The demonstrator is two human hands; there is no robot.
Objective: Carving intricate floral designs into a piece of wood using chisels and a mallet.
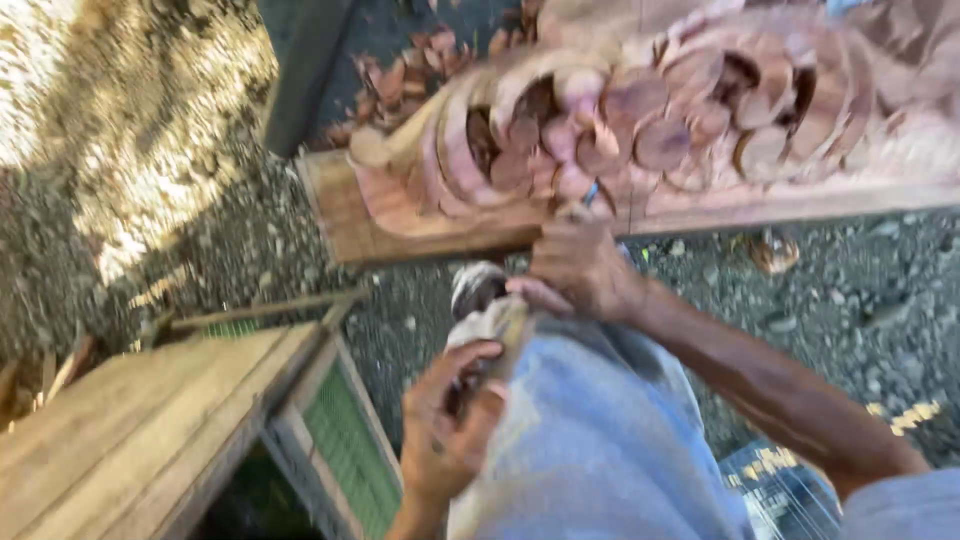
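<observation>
A carved reddish wooden panel (640, 130) with rounded, petal-like relief lies across the top of the blurred head view. My right hand (580, 268) is closed around a thin chisel-like tool (592, 192) whose tip touches the panel's lower edge. My left hand (448, 425) sits lower, over my knee in light blue cloth (600, 440). It grips the wooden handle of a mallet-like tool (508, 330), whose rounded grey head (477, 286) points up towards the panel.
Grey gravel ground (860, 300) lies under the panel. A wooden box with a green mesh side (340, 440) stands at the lower left, with a thin stick (260, 312) behind it. Wood chips (400, 80) lie beyond the panel.
</observation>
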